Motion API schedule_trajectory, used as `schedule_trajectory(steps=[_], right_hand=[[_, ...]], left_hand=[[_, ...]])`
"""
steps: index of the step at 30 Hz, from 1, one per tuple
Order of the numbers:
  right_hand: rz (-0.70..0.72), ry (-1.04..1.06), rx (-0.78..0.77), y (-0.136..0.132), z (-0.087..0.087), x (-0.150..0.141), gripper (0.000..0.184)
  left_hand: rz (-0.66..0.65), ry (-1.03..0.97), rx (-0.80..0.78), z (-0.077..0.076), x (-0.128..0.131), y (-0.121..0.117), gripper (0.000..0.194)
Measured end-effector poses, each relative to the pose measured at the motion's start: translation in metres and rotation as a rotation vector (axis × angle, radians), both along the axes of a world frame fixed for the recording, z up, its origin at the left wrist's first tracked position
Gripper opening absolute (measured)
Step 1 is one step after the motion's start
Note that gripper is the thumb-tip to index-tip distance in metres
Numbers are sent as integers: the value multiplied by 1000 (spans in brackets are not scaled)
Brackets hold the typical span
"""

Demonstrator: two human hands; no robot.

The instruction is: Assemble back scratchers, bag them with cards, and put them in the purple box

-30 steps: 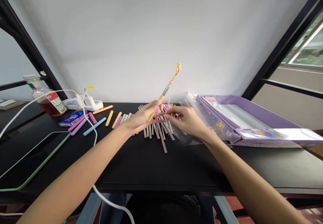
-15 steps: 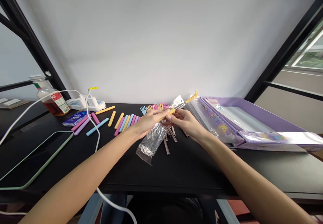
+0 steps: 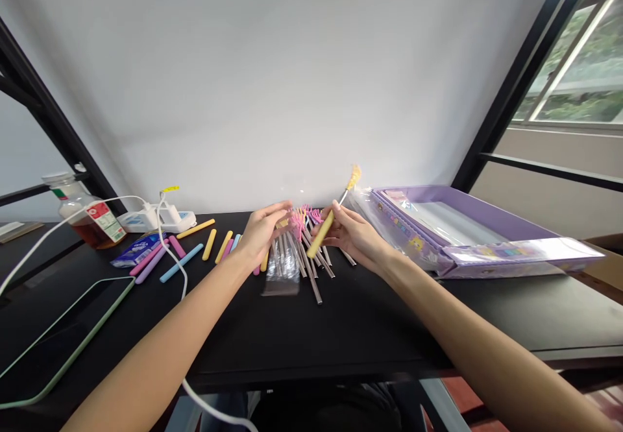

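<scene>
A back scratcher with a yellow handle [image 3: 320, 234], thin metal rod and pale yellow claw head [image 3: 354, 176] slants upward in my right hand [image 3: 353, 231], whose thumb and fingers close around the upper handle. My left hand [image 3: 263, 231] has its fingers curled at the upper part of a clear plastic bag [image 3: 282, 276], which hangs down to the tabletop. Part of its grip is hidden. Between and behind my hands lie several metal rods [image 3: 314, 283] with pink claw heads [image 3: 298, 223] and other coloured ones.
Coloured handles [image 3: 209, 245] lie in a loose row on the left, near a blue packet [image 3: 139, 250]. Farther left are a tablet [image 3: 63, 335], a power strip [image 3: 134, 223] and a bottle [image 3: 92, 215]. A white cable [image 3: 185, 276] crosses the table. An open purple box [image 3: 452, 253] stands right.
My hands have moved apart. The back scratcher is now in my right hand alone, tilted more upright. My left hand has shifted left, and the plastic bag has turned more upright below it.
</scene>
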State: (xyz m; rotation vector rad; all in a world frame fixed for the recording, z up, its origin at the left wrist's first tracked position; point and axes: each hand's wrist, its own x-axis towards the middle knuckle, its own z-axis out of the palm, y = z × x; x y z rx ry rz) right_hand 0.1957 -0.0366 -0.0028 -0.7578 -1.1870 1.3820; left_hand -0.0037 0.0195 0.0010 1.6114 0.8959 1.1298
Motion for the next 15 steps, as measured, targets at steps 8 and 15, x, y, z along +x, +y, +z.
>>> schedule_trajectory(steps=[8,15], right_hand=[[-99,-224,106,4,1,9,44],[-106,-509,108,0,8,15,51]], left_hand=[[-39,-227,-50,-9,3,6,38],[52,-307,-151,-3,4,1,31]])
